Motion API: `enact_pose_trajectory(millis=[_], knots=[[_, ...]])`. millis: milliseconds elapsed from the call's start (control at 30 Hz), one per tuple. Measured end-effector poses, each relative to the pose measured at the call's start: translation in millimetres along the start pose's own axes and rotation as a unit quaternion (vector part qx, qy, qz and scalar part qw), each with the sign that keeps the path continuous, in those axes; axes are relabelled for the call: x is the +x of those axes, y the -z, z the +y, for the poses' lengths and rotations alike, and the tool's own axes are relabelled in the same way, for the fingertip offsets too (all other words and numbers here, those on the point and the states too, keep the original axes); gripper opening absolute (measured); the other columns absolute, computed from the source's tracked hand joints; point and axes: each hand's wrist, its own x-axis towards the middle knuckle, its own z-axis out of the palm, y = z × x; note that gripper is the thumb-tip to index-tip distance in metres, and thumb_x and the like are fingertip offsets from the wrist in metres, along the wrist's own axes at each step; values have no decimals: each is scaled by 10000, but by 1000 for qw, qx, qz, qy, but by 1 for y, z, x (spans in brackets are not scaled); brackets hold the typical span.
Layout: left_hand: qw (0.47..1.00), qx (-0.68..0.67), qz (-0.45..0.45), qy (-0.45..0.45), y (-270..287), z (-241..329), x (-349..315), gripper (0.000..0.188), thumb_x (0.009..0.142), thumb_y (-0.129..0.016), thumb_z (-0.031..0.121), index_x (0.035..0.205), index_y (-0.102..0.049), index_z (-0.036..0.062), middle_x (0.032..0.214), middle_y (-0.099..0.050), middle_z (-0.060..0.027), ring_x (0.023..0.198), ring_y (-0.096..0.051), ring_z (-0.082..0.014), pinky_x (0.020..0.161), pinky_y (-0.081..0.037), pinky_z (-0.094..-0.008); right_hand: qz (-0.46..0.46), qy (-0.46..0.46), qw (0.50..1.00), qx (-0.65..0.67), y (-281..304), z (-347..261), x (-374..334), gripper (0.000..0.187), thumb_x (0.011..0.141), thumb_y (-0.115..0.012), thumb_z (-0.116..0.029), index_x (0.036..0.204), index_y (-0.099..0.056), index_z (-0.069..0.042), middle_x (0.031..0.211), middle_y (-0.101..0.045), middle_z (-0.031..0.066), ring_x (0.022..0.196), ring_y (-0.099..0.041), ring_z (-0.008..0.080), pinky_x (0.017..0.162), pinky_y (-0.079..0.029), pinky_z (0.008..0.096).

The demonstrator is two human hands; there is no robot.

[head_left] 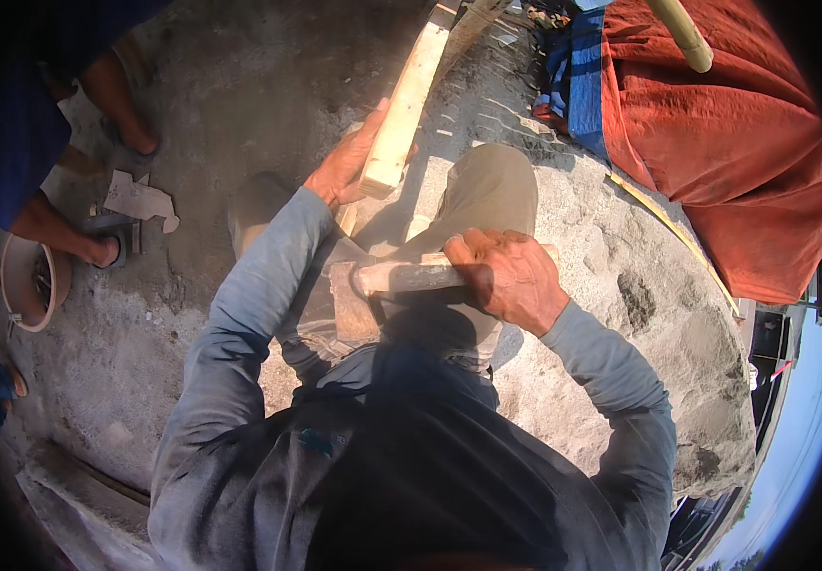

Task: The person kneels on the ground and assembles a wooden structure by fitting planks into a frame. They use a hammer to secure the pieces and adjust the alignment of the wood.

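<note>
My left hand [346, 162] is closed around a squared length of pale wood [411, 100], which slants up and away toward the far edge. Its near end is by my palm, and some fingers are hidden behind it. In my right hand [511, 276] is the wooden handle of a hatchet [354, 305], gripped with the fingers wrapped over it. The hatchet lies crosswise above my lap, its broad, rusty-brown blade to the left and pointing toward me. The blade is apart from the wood. My bent knee [492, 186] shows beyond the right hand.
A rough grey mound [639, 343] rises at the right, beside a red-orange tarp [715, 143] with a blue edge. A bamboo pole [682, 33] and a thin yellow strip [668, 226] are there. At left are another person's legs [68, 224], a bucket [61, 276] and a torn pale sheet [140, 198].
</note>
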Motion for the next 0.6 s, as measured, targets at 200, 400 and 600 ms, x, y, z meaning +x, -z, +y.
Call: enact_pose_trajectory(millis=[200,400,600], knots=[[1000,3,-4,23,0,11,-5,822,1023,-517,706,1538,-506,65,869,-588,-2,736,-550,-50,565,-514,-211,-69,-97,992,44,5,10,12,180,891,-648,-142,1047,-595,-68,898,-668,156,764,-701,403,708,-579,489],[999,21,6,41,-8,12,-9,855,1025,-504,711,1578,-451,60,866,-579,-14,738,-528,-64,581,-503,-221,-143,-205,967,50,-1,12,5,178,948,-615,-161,1049,-579,-20,887,-659,177,788,-699,392,648,-580,446],[999,10,-23,33,-1,8,-7,788,1040,-496,688,1523,-482,65,892,-598,-19,747,-551,-79,615,-532,-236,0,-87,990,112,11,6,7,285,829,-704,-163,1059,-595,-36,842,-700,213,796,-703,439,660,-523,516]])
